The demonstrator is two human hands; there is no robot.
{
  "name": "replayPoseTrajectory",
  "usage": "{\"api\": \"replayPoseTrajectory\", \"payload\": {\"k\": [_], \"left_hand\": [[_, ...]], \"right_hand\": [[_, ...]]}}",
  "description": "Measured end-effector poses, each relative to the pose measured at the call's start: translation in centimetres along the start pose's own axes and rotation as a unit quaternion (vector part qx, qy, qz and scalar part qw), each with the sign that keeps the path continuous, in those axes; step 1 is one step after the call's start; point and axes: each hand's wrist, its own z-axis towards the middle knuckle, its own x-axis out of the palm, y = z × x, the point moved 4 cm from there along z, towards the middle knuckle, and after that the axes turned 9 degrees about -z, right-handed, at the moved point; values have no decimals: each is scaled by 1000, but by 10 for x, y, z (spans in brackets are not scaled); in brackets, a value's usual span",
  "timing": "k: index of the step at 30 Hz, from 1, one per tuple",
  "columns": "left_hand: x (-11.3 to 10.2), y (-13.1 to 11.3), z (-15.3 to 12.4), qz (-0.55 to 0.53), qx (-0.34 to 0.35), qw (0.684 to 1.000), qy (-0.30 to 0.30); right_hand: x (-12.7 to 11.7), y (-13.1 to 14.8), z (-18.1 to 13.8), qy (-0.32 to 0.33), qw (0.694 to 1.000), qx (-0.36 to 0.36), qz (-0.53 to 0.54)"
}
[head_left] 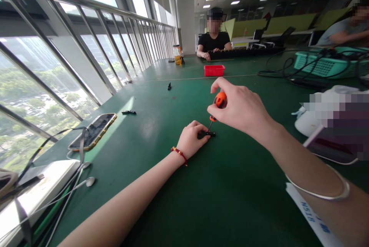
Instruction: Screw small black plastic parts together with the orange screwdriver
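My right hand (pixel 240 105) is closed around the orange and black handle of a screwdriver (pixel 221 100). The screwdriver leans a little, and its thin metal shaft runs down to a small black part (pixel 211 134) on the green table. My left hand (pixel 192 136), with a red beaded bracelet, pinches that part against the tabletop. Whether the tip sits in a screw is too small to tell. Two similar black pieces, one nearer (pixel 128 112) and one farther off (pixel 169 86), lie to the left on the table.
A phone (pixel 93 131) and white earphones (pixel 90 181) lie at left by the railing (pixel 100 12). Farther back stands a red tray (pixel 214 70), with a person (pixel 215 39) seated beyond it. Cables and a teal basket (pixel 314 63) occupy the right.
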Motion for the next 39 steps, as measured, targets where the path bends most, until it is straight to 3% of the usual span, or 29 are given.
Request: {"api": "replayPoseTrajectory", "payload": {"k": [28,39], "left_hand": [[0,0,0,-2,2,1000,-6],[-1,0,0,-4,1,1000,-6]], "right_hand": [[8,1,0,20,999,13,40],[8,3,0,-20,998,-3,57]]}}
